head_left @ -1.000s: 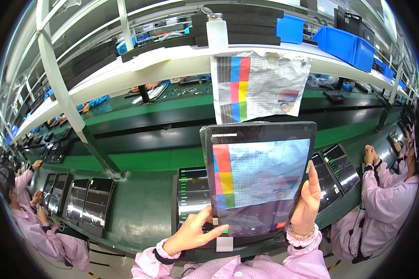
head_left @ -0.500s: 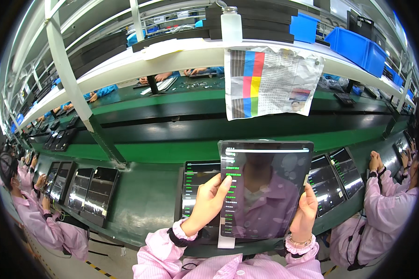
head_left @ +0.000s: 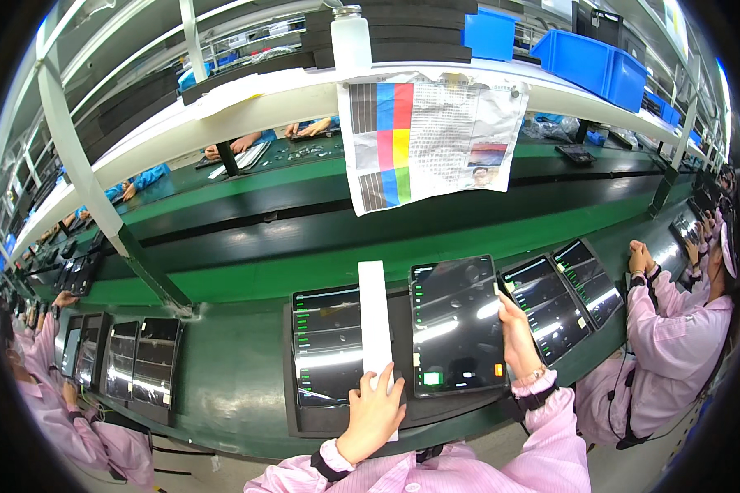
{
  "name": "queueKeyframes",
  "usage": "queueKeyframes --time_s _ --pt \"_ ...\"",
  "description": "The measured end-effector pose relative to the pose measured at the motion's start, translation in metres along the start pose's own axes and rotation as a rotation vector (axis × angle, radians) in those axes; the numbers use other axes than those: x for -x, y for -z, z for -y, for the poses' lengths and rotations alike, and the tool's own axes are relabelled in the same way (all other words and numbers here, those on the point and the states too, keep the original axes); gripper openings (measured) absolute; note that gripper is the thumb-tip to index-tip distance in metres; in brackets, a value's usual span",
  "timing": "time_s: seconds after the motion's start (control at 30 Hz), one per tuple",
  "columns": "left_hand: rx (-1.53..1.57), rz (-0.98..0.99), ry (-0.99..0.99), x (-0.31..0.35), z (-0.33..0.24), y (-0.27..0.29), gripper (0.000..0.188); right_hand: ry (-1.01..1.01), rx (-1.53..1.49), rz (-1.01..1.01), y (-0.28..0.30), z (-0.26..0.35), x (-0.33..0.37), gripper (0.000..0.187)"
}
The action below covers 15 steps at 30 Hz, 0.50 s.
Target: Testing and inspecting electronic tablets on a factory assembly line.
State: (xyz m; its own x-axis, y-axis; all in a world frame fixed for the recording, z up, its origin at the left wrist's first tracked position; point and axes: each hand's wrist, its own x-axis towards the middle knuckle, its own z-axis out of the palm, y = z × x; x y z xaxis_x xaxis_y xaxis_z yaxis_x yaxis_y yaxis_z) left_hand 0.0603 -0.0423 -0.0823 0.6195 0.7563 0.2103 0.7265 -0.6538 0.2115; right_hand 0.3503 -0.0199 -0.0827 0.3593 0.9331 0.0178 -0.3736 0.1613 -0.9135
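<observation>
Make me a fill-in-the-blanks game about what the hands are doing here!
1. The left hand holds a long ____ strip.
2. The right hand grips the ____ edge of a tablet.
3. Above, a colour chart hangs from the ____ shelf.

Missing words: white; right; white

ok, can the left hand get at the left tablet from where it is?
Probably yes. The left hand rests on the white strip right beside the left tablet, whose screen lies uncovered; the right hand is busy on the other tablet.
</observation>
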Motion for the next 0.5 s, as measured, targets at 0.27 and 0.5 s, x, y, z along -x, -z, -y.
queueKeyframes --time_s 0.27,0.5 --pt "0.199 -0.082 0.128 -0.002 0.000 0.001 0.040 -0.177 0.140 0.033 0.006 -0.051 -0.041 0.039" --pt "0.378 -0.149 -0.129 -0.042 -0.045 0.001 0.042 -0.007 0.298 0.340 -0.008 -0.014 0.023 0.060"
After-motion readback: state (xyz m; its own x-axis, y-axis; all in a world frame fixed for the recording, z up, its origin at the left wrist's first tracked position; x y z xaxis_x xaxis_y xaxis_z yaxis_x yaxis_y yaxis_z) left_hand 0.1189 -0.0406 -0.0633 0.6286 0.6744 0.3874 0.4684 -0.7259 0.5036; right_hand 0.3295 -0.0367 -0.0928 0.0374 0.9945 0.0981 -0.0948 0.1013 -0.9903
